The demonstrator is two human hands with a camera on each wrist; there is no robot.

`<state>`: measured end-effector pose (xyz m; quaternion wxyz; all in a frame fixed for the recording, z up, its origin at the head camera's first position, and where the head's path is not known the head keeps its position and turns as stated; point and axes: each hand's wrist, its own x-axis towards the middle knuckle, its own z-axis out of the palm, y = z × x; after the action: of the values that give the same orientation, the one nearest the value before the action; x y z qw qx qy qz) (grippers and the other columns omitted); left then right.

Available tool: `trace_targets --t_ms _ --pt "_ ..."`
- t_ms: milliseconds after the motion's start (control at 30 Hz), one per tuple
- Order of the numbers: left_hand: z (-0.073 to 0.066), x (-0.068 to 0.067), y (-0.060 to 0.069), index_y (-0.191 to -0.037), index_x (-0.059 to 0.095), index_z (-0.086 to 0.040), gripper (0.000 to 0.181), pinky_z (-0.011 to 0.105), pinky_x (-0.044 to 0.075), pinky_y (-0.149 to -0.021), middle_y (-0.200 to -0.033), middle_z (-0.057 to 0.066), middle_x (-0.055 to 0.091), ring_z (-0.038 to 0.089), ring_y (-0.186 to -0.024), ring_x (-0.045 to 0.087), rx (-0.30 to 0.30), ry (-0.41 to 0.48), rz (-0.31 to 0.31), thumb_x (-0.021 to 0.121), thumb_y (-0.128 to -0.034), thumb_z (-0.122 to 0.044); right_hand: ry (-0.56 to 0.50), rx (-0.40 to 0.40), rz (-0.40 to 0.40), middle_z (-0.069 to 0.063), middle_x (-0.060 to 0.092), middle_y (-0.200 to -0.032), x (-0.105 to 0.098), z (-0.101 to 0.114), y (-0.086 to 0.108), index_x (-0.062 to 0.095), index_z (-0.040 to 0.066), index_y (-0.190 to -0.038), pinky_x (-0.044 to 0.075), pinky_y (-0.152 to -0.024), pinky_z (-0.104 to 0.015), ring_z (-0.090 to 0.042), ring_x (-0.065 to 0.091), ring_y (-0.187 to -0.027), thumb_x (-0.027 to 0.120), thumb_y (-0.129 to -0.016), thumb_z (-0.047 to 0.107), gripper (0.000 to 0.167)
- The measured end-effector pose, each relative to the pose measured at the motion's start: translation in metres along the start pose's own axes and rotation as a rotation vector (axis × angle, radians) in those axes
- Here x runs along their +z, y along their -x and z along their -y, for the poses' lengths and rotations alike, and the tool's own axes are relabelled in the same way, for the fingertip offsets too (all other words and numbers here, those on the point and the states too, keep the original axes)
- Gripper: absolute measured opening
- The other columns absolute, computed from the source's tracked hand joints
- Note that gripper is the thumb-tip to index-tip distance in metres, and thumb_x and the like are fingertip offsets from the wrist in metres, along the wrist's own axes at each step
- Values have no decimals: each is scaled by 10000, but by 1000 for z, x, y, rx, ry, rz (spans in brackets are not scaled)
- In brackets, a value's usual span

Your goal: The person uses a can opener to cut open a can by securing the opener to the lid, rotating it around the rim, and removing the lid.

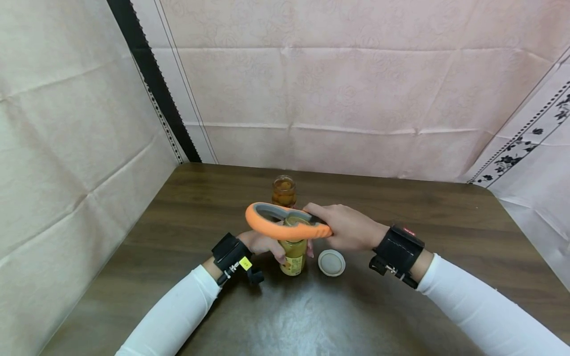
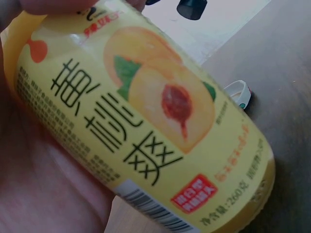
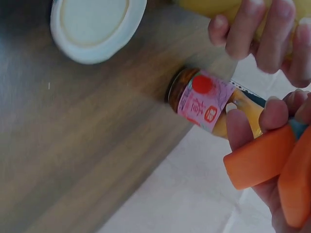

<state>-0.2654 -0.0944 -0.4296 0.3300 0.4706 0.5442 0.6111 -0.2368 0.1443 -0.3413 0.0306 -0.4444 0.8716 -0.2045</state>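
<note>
My left hand [image 1: 264, 243] grips a glass jar [image 1: 293, 259] with a yellow label that shows a cut peach [image 2: 172, 104]. The jar stands near the middle of the table. My right hand [image 1: 352, 227] holds an orange and grey jar opener [image 1: 267, 227] by its handle end. The opener's loop is over the jar's top in the head view; whether it touches the rim cannot be told. In the right wrist view the fingers curl round the orange handle [image 3: 260, 158]. A round white lid [image 1: 331, 263] lies just right of the jar.
Behind the peach jar stands a second glass jar [image 1: 284, 192] with amber contents and a pink label [image 3: 204, 102]. The brown wooden table [image 1: 200, 198] has pale cloth [image 1: 356, 99] hanging behind it and at its sides.
</note>
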Motion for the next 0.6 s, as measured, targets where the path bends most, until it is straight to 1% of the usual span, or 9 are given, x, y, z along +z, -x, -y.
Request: trace_targets --t_ms 33,67,133,167,267,333,400,533,600 --pt "0 0 0 -1413 434 18 848 468 537 -974 -1138 33 669 379 -1099 635 -3 -6 0 658 -600 -79 -24 1 -2 96 498 -784 1 0 1 544 217 -1270 370 -588 -222 -62 460 -667 612 -789 -87 573" --pt "0 1 -1 -1384 443 51 817 491 527 -993 -1138 36 669 362 -1104 631 -5 1 5 659 -606 -79 -50 3 -3 89 508 -793 2 0 1 543 213 -1276 376 -590 -221 -60 466 -670 611 -795 -85 569" --pt "0 1 -1 -1308 446 113 751 513 507 -1022 -1141 27 664 332 -1113 626 -21 1 15 658 -615 -83 -95 11 -5 75 526 -803 3 0 2 541 208 -1283 384 -589 -217 -55 472 -665 600 -808 -82 559" --pt "-1 2 -2 -1268 449 132 714 534 497 -1029 -1136 24 664 312 -1107 624 -20 -2 19 659 -620 -82 -119 14 -5 72 548 -810 4 0 3 542 200 -1286 391 -590 -218 -54 477 -662 593 -811 -86 557" --pt "-3 2 -3 -1168 424 164 623 568 469 -1061 -1128 7 649 334 -1137 622 -38 2 35 654 -634 -60 -170 18 -14 44 595 -841 6 1 5 541 164 -1291 415 -607 -228 -54 486 -658 563 -804 -110 559" --pt "-4 2 -3 -1169 417 156 619 527 485 -1055 -1126 -7 641 387 -1151 616 -57 -14 34 648 -636 -56 -208 22 -23 29 596 -844 7 1 7 543 151 -1290 424 -623 -238 -57 484 -652 548 -803 -120 557" --pt "-4 1 -2 -1196 407 155 646 469 495 -1044 -1129 -27 640 381 -1154 618 -70 -20 32 650 -640 -66 -258 29 -28 26 563 -829 9 0 7 550 144 -1258 427 -634 -247 -60 474 -645 535 -808 -124 524" --pt "-3 1 -2 -1211 407 166 669 415 487 -1036 -1137 -47 641 286 -1133 627 -60 -24 36 669 -655 -99 -373 44 -35 54 462 -760 14 -4 8 545 148 -1130 399 -631 -249 -65 441 -624 535 -854 -100 371" --pt "-3 1 -3 -1203 413 166 663 410 484 -1037 -1135 -50 639 232 -1120 631 -53 -23 37 670 -654 -101 -425 44 -35 66 494 -757 17 -6 9 533 141 -1082 397 -639 -255 -72 447 -630 540 -892 -83 294"
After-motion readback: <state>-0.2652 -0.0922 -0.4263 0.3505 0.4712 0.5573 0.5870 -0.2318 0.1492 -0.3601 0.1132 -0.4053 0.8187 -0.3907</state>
